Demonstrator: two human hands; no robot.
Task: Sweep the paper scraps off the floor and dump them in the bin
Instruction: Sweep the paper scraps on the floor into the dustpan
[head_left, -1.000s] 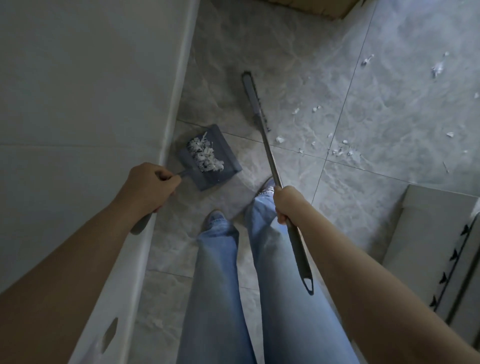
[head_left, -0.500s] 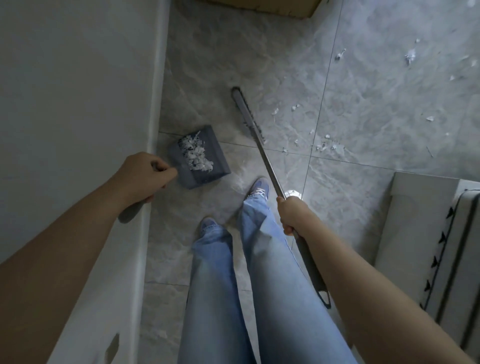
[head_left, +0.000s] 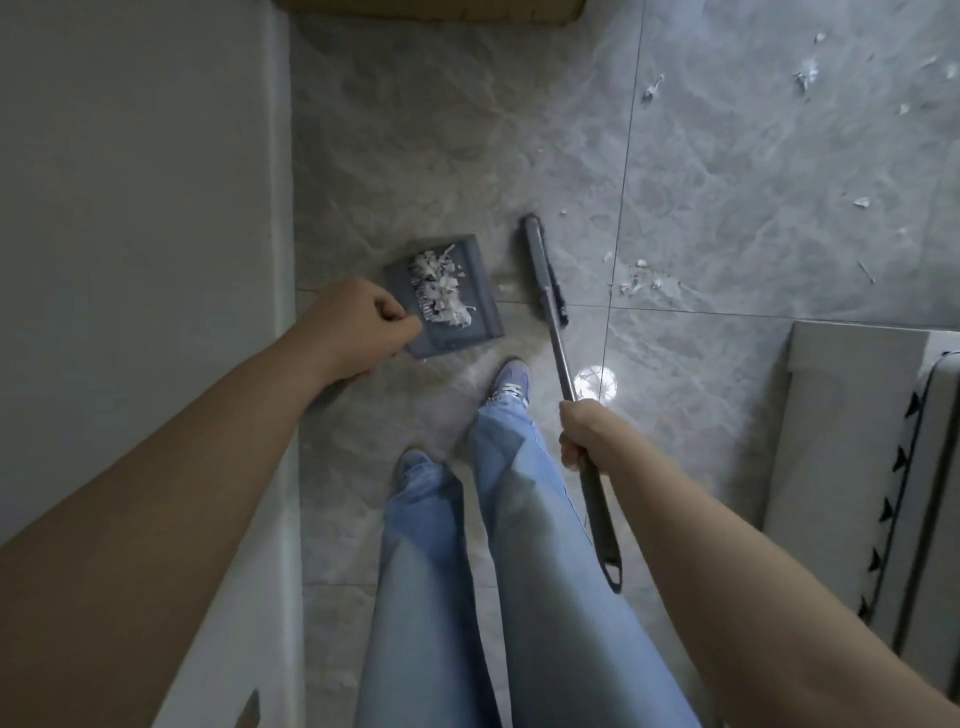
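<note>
A heap of paper scraps (head_left: 439, 288) lies in the dark dustpan (head_left: 447, 296), carried just left of frame centre. The left hand (head_left: 358, 325) has its fingers curled tight round the pan's handle, which the fist hides. Over the last second the pan has drawn in closer to the body and swung from beside the wall toward the broom; the heap looks no smaller, so no load seems to have spilled.

At about 2 o'clock from the pan, the broom (head_left: 545, 275) has its head hard by the pan's lip; a second ago it was well apart. The right hand (head_left: 584, 431) wraps its fingers round the shaft.

Loose scraps (head_left: 641, 278) remain on the floor (head_left: 441, 145) at 3 o'clock, more at 1 o'clock. My judgement: another sweep comes before dumping. No bin is in view.
</note>
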